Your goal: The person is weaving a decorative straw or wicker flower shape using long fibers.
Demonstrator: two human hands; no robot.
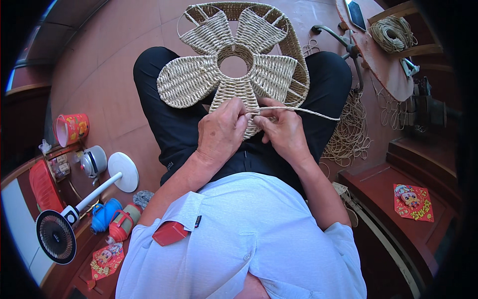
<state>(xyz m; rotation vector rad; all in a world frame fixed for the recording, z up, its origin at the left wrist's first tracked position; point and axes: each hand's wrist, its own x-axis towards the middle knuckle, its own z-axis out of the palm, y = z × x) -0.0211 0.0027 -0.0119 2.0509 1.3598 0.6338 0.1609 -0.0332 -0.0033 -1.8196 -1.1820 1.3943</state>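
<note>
A flower-shaped woven straw piece [191, 79] rests across my lap, with several petals around a round hole. Behind its upper and right petals curves a woven rim, and bare cords show at the petal ends. My left hand [223, 128] is closed, pinching the edge of the nearest petal. Beside it, my right hand [283, 130] has its fingers curled round a straw cord [311, 111], close to that same petal. The cord's loose end sticks out to the right over my thigh. The fingertips hide where the cord meets the weave.
Loose cord [348, 132] lies heaped on the floor by my right leg. A coil of cord [392, 34] and a phone [355, 14] are at the upper right. To the left stand a white fan [56, 236], a kettle [93, 160], flasks [105, 214] and a red bucket [72, 129].
</note>
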